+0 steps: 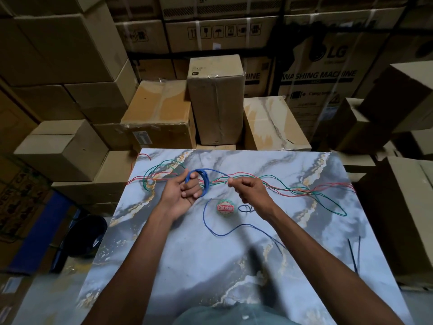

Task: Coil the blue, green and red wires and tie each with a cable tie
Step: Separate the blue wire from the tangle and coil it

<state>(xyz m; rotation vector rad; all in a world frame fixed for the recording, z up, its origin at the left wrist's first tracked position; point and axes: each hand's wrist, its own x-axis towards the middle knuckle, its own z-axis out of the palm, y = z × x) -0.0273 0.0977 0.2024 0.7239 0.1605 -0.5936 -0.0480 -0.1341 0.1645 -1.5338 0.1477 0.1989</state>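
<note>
My left hand grips a small coil of the blue wire above the marble table. My right hand pinches the same blue wire just right of the coil. The loose blue tail curves down across the table toward me. The green wire and the red wire lie uncoiled and tangled across the far part of the table, from its left edge to its right edge. Two dark cable ties lie near the right edge.
A round red and green tape roll sits on the marble table below my hands, with a small dark loop beside it. Stacked cardboard boxes ring the table. A dark round object stands on the floor at left.
</note>
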